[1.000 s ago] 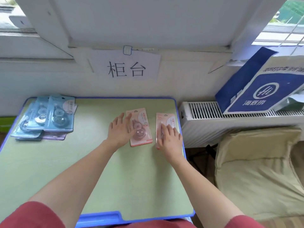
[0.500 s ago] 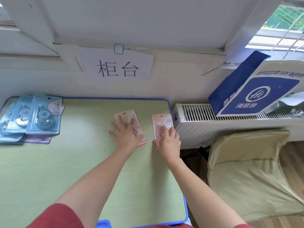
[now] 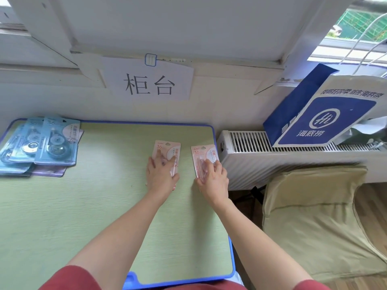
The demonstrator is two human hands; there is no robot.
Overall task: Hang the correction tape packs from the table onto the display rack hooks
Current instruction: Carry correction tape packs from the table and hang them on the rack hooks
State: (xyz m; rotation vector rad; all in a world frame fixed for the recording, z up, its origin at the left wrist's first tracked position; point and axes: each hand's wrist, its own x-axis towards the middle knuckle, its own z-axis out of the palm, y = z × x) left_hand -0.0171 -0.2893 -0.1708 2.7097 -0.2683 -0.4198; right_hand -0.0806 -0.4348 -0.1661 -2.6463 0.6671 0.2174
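Note:
Two pink correction tape packs lie flat on the green table [image 3: 94, 206] near its far right corner. My left hand [image 3: 161, 174] covers the lower part of the left pink pack [image 3: 167, 146], fingers curled over its blister. My right hand [image 3: 213, 178] lies on the right pink pack [image 3: 202, 152], which sits by the table's right edge, with fingertips at the pack's right side. Both packs still touch the table. A stack of several blue packs [image 3: 41, 143], with a purple one underneath, rests at the far left. No display rack is in view.
A white radiator [image 3: 272, 160] stands right of the table with a blue and white paper bag [image 3: 326, 114] leaning on it. A beige cushion [image 3: 314, 216] lies on the floor below. A paper sign [image 3: 148, 82] hangs on the wall behind the table.
My left hand slid from beside the left pink pack onto it, and that pack turned more upright. My right hand stayed on the right pack.

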